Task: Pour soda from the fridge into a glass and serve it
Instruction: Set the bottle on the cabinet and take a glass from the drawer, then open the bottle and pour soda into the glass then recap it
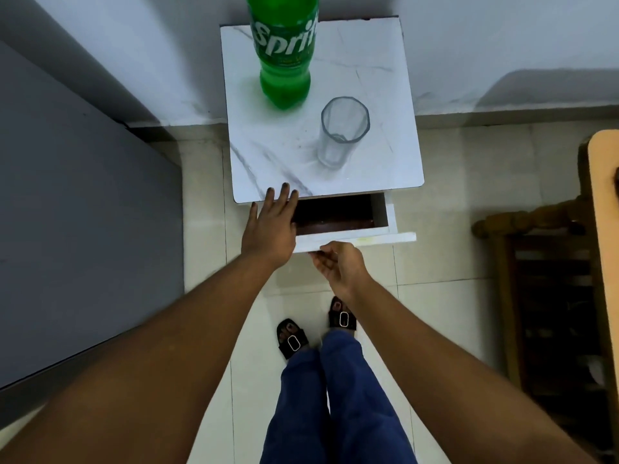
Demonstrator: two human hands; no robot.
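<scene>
A green Sprite bottle (284,58) stands upright at the back left of a small white marble-patterned table (378,78). An empty clear glass (341,132) stands upright to its right, nearer the front. Under the tabletop a drawer (355,236) is pulled partly out, showing a dark inside. My left hand (271,226) lies flat with its fingers spread, its fingertips on the table's front left edge. My right hand (340,262) grips the lower edge of the drawer front with curled fingers.
A grey fridge (77,236) fills the left side. A wooden chair (552,283) stands at the right. The wall is right behind the table. My legs and sandalled feet (315,333) stand on the light tiled floor in front of the drawer.
</scene>
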